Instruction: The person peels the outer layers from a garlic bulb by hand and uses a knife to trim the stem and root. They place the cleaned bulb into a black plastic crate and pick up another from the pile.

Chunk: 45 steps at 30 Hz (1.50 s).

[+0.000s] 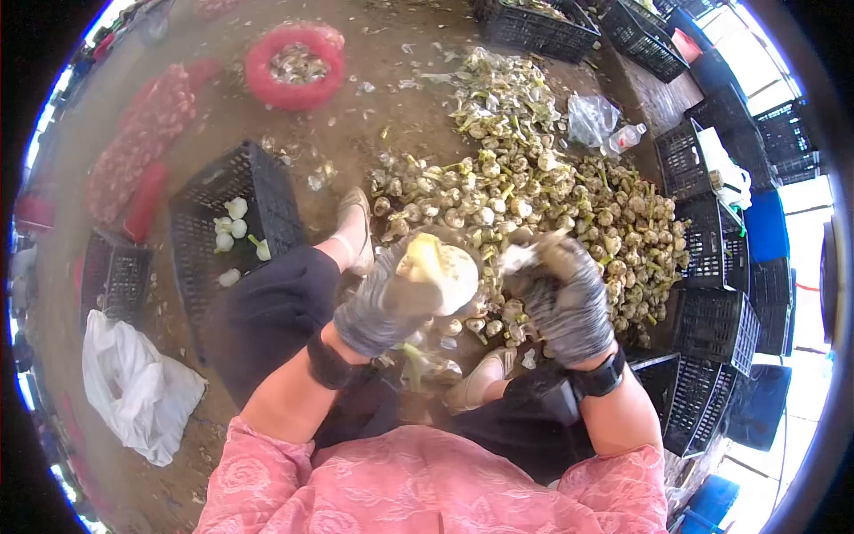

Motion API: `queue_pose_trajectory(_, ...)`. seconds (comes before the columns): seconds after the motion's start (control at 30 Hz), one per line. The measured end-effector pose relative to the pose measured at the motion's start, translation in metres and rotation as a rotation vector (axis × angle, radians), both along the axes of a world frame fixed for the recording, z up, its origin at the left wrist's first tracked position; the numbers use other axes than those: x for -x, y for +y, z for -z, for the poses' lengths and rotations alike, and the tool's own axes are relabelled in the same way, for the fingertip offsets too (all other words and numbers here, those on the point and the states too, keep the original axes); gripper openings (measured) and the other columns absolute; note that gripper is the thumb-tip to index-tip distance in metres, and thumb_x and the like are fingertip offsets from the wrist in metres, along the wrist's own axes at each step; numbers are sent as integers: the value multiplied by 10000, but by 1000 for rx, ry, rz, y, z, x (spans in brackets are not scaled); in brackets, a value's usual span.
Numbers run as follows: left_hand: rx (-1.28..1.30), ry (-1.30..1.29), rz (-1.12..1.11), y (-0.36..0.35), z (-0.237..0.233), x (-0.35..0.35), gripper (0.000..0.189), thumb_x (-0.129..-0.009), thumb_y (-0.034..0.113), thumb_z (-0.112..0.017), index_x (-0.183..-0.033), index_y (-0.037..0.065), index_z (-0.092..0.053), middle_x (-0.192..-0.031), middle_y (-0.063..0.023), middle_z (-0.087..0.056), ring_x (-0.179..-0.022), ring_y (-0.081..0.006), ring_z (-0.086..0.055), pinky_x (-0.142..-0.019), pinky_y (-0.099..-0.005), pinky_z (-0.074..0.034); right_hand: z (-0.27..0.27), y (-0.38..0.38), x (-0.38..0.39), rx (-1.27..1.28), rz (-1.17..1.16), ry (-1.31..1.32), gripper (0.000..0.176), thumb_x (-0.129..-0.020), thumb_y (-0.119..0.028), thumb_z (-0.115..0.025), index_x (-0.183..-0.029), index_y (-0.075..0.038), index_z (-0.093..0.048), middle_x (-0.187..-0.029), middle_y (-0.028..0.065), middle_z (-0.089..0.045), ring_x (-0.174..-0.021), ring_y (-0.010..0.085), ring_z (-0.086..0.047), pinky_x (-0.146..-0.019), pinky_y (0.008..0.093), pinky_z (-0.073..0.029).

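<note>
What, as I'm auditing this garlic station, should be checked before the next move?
1. Garlic bulb gripped in left hand: ok.
2. Right hand beside the bulb; whether its fingers pinch skin: cannot tell.
3. Both hands gloved: ok.
4. Black crate at the left has room, few white bulbs inside: ok.
5. Garlic pile lies ahead of the hands: ok.

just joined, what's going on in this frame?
A seated person in grey gloves is handling garlic. The left hand grips a garlic bulb. The right hand, blurred, is close beside it. A garlic pile lies on the floor ahead, and a black crate on the left holds a few clean white bulbs.
</note>
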State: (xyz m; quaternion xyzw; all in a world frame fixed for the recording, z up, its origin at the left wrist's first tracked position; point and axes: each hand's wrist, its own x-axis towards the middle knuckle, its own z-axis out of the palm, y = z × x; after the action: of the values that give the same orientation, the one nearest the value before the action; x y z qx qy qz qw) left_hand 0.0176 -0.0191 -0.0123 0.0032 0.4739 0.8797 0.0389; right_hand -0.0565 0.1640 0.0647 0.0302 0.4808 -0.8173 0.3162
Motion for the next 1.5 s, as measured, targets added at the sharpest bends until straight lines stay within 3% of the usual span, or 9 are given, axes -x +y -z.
queue_pose_trajectory(0.17,-130,-4,-52,0,-25,-5,578,-699,34,-655,-1208,30,-380,-1056,-73,-539,-941,-151,-541,-797,-270,-466,-12,16,12,-610,-639,1032,394,-684,-98,-686,-1045,-35,-541,-863,55,-606,-796,136,-574,-707,272,-469)
queue_pose_trajectory(0.2,-119,5,-78,0,-20,-5,602,-683,-2,-660,-1214,39,-378,-1065,-73,-534,-945,-154,-537,-804,-272,-461,-19,11,4,-551,-830,788,476,-664,-127,-708,-1094,-36,-527,-872,58,-603,-776,128,-575,-686,263,-470)
queue_pose_trajectory(0.6,49,43,-130,19,-26,-12,777,-535,0,-789,-1183,63,-366,-1141,-60,-435,-1029,-152,-450,-895,-297,-395,-15,-4,-14,-818,-282,1663,330,-602,-180,-698,-913,-86,-646,-814,80,-576,-675,251,-581,-572,329,-474)
queue_pose_trajectory(0.87,282,129,-216,17,-24,-13,708,-574,94,-800,-1162,61,-407,-1100,-44,-516,-1012,-140,-500,-895,-295,-407,-14,-9,-14,-763,-314,1466,167,-709,-105,-638,-872,-74,-621,-781,70,-580,-644,211,-570,-547,301,-455)
queue_pose_trajectory(1.0,-101,73,74,13,-42,-18,684,-625,95,-754,-1198,8,-391,-1120,-89,-491,-1034,-172,-494,-886,-302,-422,-2,-8,-7,-167,-73,294,194,-812,-122,-550,-974,-16,-561,-871,60,-615,-784,152,-587,-701,268,-472)
queue_pose_trajectory(1.2,182,117,79,3,-38,-20,628,-626,96,-728,-1157,20,-401,-1034,-73,-499,-969,-159,-499,-838,-266,-431,-2,6,26,-509,-123,623,229,-821,-168,-563,-991,-15,-562,-855,92,-621,-753,169,-605,-682,274,-479)
queue_pose_trajectory(1.33,564,271,-164,6,-38,-16,591,-635,93,-716,-1124,48,-387,-1005,-63,-500,-899,-147,-513,-788,-294,-447,-4,2,6,-685,-900,1344,403,-635,-151,-723,-1000,-51,-586,-847,124,-609,-805,272,-590,-716,339,-475)
queue_pose_trajectory(1.43,-24,114,-203,16,-40,-17,582,-662,64,-703,-1137,34,-367,-995,-60,-500,-872,-149,-519,-762,-305,-461,-16,-5,-2,-792,-822,1198,450,-631,-161,-728,-1040,-53,-576,-878,120,-604,-811,282,-585,-729,339,-474)
queue_pose_trajectory(1.5,399,127,-286,20,-41,-16,534,-703,34,-666,-1147,45,-369,-987,-51,-498,-860,-136,-518,-737,-293,-477,-15,-8,-8,-682,-363,1100,496,-597,-91,-714,-1070,-74,-567,-936,125,-580,-828,277,-582,-690,310,-477)
